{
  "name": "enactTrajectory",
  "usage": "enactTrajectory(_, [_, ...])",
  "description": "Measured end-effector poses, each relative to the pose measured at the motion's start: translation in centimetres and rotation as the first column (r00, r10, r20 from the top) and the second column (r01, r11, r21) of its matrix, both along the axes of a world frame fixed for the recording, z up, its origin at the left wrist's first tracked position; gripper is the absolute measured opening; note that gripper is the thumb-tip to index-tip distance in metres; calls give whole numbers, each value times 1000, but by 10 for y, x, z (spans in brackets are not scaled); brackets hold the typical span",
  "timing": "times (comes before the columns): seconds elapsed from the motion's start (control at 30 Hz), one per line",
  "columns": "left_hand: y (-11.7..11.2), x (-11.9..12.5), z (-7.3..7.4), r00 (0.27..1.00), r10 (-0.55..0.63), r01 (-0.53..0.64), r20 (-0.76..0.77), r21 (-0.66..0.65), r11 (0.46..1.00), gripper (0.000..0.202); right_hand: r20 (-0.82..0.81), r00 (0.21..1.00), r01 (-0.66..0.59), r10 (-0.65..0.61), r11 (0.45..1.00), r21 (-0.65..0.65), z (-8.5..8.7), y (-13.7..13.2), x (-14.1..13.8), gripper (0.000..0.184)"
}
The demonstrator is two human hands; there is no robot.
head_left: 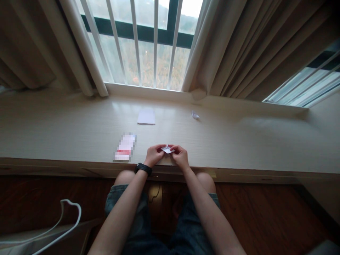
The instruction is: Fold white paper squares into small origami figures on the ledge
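Observation:
A small piece of folded white paper [167, 149] is held just above the front edge of the pale ledge [228, 141]. My left hand [154, 155] pinches its left side, with a black watch on that wrist. On the opposite side, the fingers of my right hand [180, 156] are closed on the same paper. Parts of its edges are hidden behind my fingers. Farther back lies a flat stack of white paper squares [146, 117]. A small folded paper piece [195, 115] rests to the right of that stack.
Left of my hands lies a blurred-out phone-like rectangle [124, 147]. Behind the ledge are a barred window [143, 53] and long curtains [228, 49]. A white curved cord or frame [71, 203] shows at lower left, over the dark wooden floor [252, 212].

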State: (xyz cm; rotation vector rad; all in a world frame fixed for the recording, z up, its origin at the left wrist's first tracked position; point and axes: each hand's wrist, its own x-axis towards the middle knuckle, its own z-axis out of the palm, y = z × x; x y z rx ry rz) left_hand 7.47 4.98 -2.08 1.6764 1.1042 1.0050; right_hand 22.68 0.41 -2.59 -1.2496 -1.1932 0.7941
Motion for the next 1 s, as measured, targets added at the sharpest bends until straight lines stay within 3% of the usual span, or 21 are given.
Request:
enactTrajectory(0.23, [-4, -1, 12, 996, 11, -9, -93, 23, 1000, 31, -94, 996, -9, 8, 1000, -4, 5, 0, -2, 16])
enactTrajectory(0.47, [-3, -1, 9, 998, -11, 12, -56, 18, 1000, 36, -145, 989, 15, -19, 1000, -25, 6, 0, -3, 25])
enactTrajectory(0.73, [-3, -1, 10, 999, -7, 9, -47, 43, 999, 40, 14, 996, -88, 88, 996, -28, 1, -2, -2, 11])
enactTrajectory(1.0, [-2, -1, 5, 1000, 22, -22, -1, 10, 1000, 29, 132, 990, -31, 37, 998, -46, 4, 0, -2, 21])
